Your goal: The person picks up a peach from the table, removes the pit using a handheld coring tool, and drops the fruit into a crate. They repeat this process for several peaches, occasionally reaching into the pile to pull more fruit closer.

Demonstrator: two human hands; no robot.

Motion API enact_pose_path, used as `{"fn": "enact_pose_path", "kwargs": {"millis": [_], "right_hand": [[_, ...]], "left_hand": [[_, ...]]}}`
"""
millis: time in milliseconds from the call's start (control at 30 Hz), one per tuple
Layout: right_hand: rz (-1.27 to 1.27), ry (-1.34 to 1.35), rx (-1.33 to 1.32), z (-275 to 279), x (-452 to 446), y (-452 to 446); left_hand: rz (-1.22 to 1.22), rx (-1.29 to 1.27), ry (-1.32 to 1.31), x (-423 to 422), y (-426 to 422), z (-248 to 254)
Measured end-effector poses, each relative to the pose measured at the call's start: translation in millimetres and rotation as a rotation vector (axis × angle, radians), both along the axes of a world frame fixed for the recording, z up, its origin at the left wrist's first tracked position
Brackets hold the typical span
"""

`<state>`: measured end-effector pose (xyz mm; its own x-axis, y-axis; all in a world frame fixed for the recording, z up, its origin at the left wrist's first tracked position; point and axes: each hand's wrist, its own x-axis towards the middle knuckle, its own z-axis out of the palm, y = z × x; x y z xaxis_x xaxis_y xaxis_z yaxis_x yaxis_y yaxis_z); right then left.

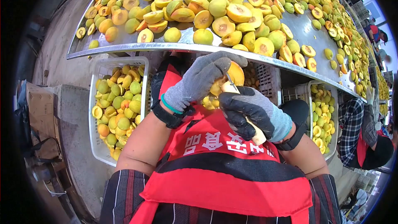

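So nearest up, at 6 o'clock, is the red apron (228, 191). Past that, the gloved right hand (248, 110) is wrapped snugly round a pale-handled tool (257, 136), metal end right at a cut orange-yellow fruit (236, 74) around 1 o'clock. The gloved left hand (195, 76) has its fingers curled round that fruit. There's a white crate (120, 61) of fruit at 9 and a second crate (309, 95) at 3. Beyond, at 12, a metal table (313, 29) is piled with fruit. A co-worker (352, 128) in black-and-white check is past 3.
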<state>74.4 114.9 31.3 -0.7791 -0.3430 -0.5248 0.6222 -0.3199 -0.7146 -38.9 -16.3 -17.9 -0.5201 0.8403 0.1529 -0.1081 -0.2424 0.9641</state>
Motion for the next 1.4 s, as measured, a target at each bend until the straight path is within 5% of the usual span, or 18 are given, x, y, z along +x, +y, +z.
{"fn": "enact_pose_path", "kwargs": {"millis": [167,233,333,433,467,733,767,800,867,933,1033,1133,1167,1200,1233,1300,1367,1400], "right_hand": [[-0.115,-0.175,-0.649,0.1,2.7,-5.3],[-0.125,-0.171,-0.634,1.4,3.2,-7.8],[-0.116,0.061,-0.22,1.1,6.3,-9.9],[-0.222,0.022,-0.333,2.0,15.8,-7.1],[-0.261,0.02,-0.309,0.1,18.7,-3.3],[-0.473,0.029,-0.35,-27.7,20.0,26.6],[-0.478,0.035,-0.357,-26.8,19.5,27.3],[-0.485,0.067,-0.286,-25.5,18.5,28.6],[-0.499,0.11,-0.224,-25.5,17.7,33.5],[-0.531,0.054,-0.204,-31.0,21.5,40.4],[-0.544,0.015,-0.162,-38.4,24.9,43.7],[-0.512,0.041,-0.107,-44.2,22.0,37.4],[-0.509,0.055,-0.111,-43.7,21.4,35.5],[-0.494,0.047,-0.089,-42.4,21.0,33.3],[-0.482,0.05,-0.067,-39.7,19.0,31.5],[-0.435,0.072,0.01,-34.0,20.2,31.8],[-0.432,0.072,-0.014,-35.2,23.2,34.6],[-0.465,0.064,0.004,-33.9,25.7,34.5]], "left_hand": [[0.028,0.143,-0.226,9.7,9.0,-9.7],[0.077,0.162,-0.286,12.9,13.7,-12.6],[0.183,0.204,-0.392,13.8,18.6,-22.7],[0.128,0.214,-0.623,11.5,10.3,-16.0],[0.268,0.164,-0.582,11.9,13.5,-14.9],[0.266,0.142,-0.542,-0.7,-28.3,-3.2],[0.487,-0.187,-0.074,-4.6,-41.8,-17.7],[0.563,-0.368,0.698,-5.9,-69.4,-16.4],[0.545,-0.198,-0.225,1.5,-101.3,12.5],[0.557,-0.453,0.015,-10.8,-172.3,-8.3],[0.66,-1.253,0.599,-10.2,-217.9,16.5],[0.815,-0.842,0.481,-30.3,-170.8,52.0],[0.829,-0.793,0.675,-44.7,-156.2,45.1],[0.793,-0.845,0.538,-57.0,-136.3,45.5],[0.776,-0.753,0.939,-75.3,-121.9,26.0],[0.592,-0.868,1.008,-98.6,-68.6,29.5],[0.397,-1.268,1.083,-128.5,-39.4,4.2],[0.47,-1.265,1.077,-132.7,-28.7,-8.2]]}}
